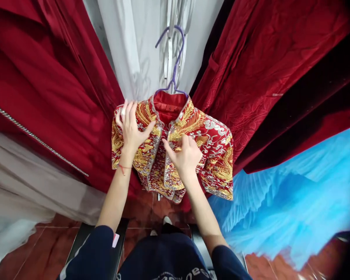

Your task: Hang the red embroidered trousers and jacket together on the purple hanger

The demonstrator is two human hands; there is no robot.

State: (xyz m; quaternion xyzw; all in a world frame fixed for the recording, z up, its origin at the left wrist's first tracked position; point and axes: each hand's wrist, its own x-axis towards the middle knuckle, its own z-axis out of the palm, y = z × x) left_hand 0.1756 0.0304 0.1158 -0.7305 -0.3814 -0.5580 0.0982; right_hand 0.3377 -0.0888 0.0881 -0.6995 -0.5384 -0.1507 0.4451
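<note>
Two red dresses hang either side, one on the left (46, 89) and one on the right (268, 77), with one blue skirt (294, 186) lower right. Between them one embroidered jacket (212, 147) hangs on one purple hanger (175, 66). The left hand (131, 128) lies flat and spread on its left front; the right hand (185, 155) pinches the front edge.

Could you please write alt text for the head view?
Two bare hands, left hand and right hand, rest on a red, gold-embroidered jacket hanging on a purple hanger, between dark red garments and blue tulle.
</note>
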